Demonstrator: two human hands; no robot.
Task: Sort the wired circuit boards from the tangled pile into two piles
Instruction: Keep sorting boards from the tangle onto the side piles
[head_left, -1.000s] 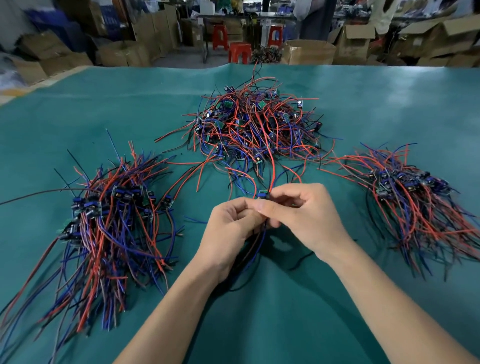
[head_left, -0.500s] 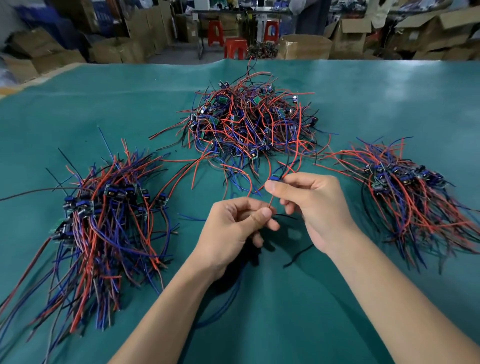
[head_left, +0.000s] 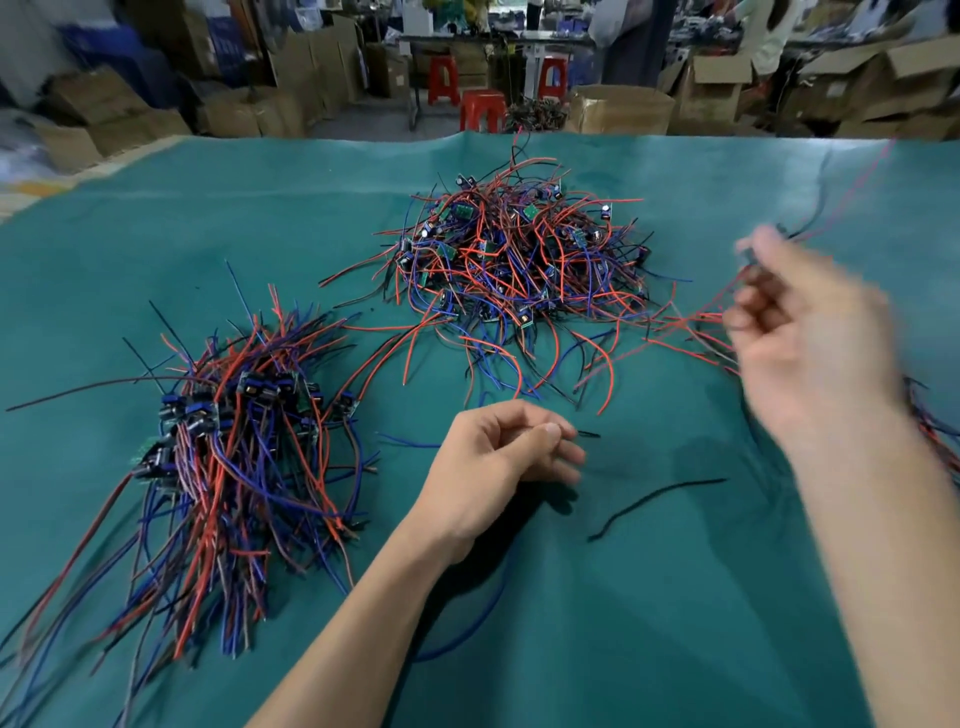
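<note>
Green table (head_left: 623, 597): blurred right hand (head_left: 810, 343) pinching wired board (head_left: 750, 257).

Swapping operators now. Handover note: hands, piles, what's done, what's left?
Right hand: raised at right, blurred, pinching a wired board; its wires trail up.
Left hand: low at centre, fingers curled; whether it holds anything is unclear.
Tangled pile: far centre, still large.
Left pile: sorted, wires aligned.
Right pile: mostly out of frame at the right edge.
Left: place the held board, keep sorting the tangle.
</note>
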